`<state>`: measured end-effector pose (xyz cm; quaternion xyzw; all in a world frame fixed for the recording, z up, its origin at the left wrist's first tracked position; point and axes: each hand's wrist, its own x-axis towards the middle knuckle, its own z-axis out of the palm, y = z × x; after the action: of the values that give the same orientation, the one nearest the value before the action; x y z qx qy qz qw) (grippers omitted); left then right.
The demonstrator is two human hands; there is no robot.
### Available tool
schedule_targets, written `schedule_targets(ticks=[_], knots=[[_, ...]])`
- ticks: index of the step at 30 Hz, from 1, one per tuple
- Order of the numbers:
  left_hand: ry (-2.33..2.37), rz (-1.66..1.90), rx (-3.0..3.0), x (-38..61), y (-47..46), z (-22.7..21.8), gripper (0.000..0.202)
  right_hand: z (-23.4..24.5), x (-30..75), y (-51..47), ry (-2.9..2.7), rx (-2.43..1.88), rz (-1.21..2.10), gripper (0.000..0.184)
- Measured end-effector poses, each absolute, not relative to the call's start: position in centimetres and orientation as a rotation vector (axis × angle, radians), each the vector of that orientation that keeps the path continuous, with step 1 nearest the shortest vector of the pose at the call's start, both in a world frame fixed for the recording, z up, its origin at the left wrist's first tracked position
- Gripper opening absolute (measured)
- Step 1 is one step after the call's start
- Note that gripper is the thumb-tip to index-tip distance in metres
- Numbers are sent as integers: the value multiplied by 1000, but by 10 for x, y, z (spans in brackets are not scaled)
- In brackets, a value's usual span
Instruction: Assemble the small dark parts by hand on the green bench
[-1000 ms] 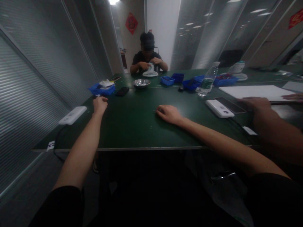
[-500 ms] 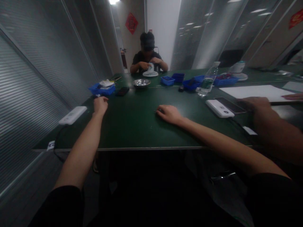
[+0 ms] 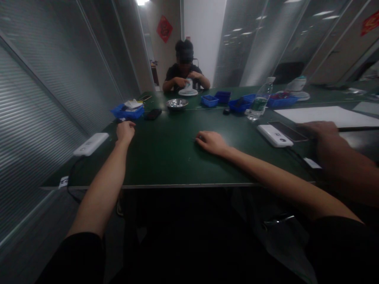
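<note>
My left hand rests on the green table with its fingers curled, just in front of a blue basket that has white tissue-like material on top. What those fingers hold, if anything, is hidden. My right hand lies near the middle of the table, its fingers bent inward. A small dark spot shows at its fingertips, too small to name. Beyond my hands stand a shiny metal bowl and a dark flat object.
White power banks with cables lie at both sides. To the right are a phone, a water bottle, several blue trays and a white board. A co-worker's arm reaches in. Opposite, a person handles a white fan.
At the far right, another hand that lay on the white board has gone out of view. My own two hands have stayed in place.
</note>
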<state>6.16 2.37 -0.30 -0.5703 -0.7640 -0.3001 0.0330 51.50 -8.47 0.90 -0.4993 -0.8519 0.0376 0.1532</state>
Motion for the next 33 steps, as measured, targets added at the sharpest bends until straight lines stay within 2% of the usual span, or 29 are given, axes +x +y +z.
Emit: schedule_targets(ticks=[20, 26, 30, 33], knots=[[-2292, -807, -1804, 61, 24, -5, 34, 7, 515, -85, -2453, -1410, 73, 35], [-2468, -695, -1722, 58, 26, -6, 41, 9, 515, -83, -2457, -1414, 99, 34], [-2440, -739, -1886, 65, 28, -7, 30, 8, 515, -83, -2451, -1410, 99, 33], [-2267, -829, -2187, 84, 30, -7, 32, 8, 515, -84, -2450, -1401, 96, 34]])
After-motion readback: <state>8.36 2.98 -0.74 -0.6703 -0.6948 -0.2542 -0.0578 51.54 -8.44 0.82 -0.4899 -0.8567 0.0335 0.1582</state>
